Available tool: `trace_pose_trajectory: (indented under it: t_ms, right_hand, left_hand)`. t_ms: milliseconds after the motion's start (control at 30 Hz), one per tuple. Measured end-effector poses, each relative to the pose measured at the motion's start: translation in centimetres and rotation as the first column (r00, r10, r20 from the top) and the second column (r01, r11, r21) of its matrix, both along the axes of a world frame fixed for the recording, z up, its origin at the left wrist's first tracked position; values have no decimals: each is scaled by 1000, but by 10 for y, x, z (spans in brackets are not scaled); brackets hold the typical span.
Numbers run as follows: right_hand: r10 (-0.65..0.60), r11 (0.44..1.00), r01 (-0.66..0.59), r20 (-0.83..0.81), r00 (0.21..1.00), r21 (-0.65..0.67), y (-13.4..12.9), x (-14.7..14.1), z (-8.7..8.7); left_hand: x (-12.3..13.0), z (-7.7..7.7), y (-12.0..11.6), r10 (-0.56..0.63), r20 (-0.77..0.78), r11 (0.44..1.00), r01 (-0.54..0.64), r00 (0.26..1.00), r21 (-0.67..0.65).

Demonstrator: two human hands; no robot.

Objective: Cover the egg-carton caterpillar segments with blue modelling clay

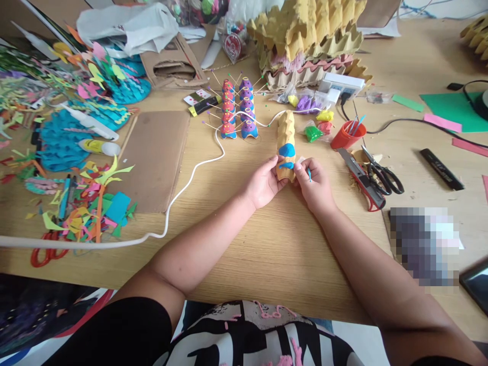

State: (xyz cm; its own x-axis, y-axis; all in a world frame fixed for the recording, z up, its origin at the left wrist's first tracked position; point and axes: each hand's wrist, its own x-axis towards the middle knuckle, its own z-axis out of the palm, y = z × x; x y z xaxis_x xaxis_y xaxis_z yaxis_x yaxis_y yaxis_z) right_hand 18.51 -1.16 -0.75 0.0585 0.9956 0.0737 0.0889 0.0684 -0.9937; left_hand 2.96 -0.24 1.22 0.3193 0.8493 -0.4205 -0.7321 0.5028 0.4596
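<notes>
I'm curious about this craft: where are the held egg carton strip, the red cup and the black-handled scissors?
Egg carton strip (286,137): head view, on its bare yellow upper part.
Red cup (343,139): head view, on its side wall.
Black-handled scissors (377,168): head view, near the pivot.

Broad wood-grained table (263,264) under soft, pale light (a whitish strip (450,9) beyond its far edge).

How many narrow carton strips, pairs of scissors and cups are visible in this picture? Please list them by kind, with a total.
Strips: 3 (red strip, purple strip, held yellow strip)
Scissors: 2 (black-handled scissors, red-handled scissors)
Cups: 1 (red cup)
Total: 6
</notes>
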Motion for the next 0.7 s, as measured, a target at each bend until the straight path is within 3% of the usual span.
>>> trace_pose_trajectory:
  t_ms: [233, 700]
  right_hand:
    - [3, 1000, -3, 0, 1000, -15, 0, 0, 1]
    - [19, 1000, -19, 21, 1000, 2, -1, -1, 2]
  left_hand:
    - [0, -6, -1, 8, 5, 997, -8, 1000, 77]
    - [4, -2, -2, 52, -60, 998, -50, 997, 47]
